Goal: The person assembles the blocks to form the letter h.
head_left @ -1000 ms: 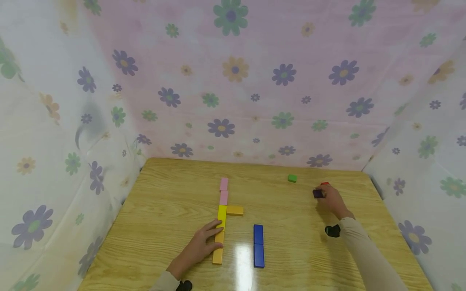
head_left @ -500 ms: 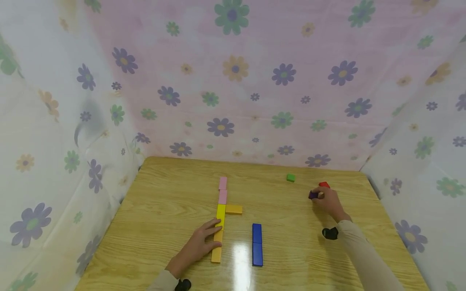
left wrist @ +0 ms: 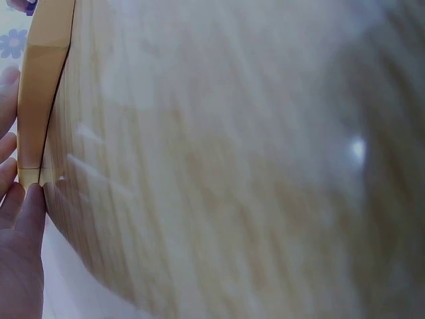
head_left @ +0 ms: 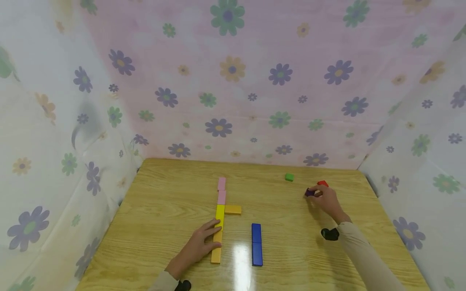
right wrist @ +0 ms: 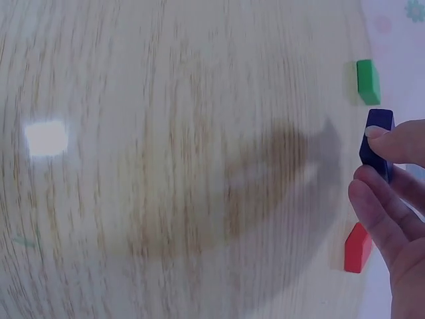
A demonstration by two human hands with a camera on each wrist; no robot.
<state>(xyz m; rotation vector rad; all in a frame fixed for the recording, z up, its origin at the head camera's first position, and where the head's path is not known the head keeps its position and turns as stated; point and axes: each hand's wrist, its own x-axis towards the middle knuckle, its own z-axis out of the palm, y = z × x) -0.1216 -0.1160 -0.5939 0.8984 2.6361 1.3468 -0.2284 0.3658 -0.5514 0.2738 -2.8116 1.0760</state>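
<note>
My right hand (head_left: pixel 329 202) pinches a dark purple block (right wrist: pixel 378 143) between thumb and fingers at the right of the table. In the right wrist view the block is held on edge, its lower end partly covered by fingers. A red block (head_left: pixel 323 184) lies just behind that hand. My left hand (head_left: pixel 198 242) rests with extended fingers on a row of blocks, touching the yellow block (head_left: pixel 220 212) and the orange blocks (head_left: pixel 216 255) below it. Two pink blocks (head_left: pixel 221 190) continue the row at its far end.
Another orange block (head_left: pixel 233 209) sticks out sideways from the row. Two blue blocks (head_left: pixel 257 244) lie end to end right of it. A small green block (head_left: pixel 289 177) lies near the back edge of the wooden table (head_left: pixel 174 190). Flowered cloth (head_left: pixel 255 81) surrounds the table.
My right hand has shifted slightly left with the purple block and turned it, so less of it shows. More of the red block shows behind. My left hand stays on the row.
</note>
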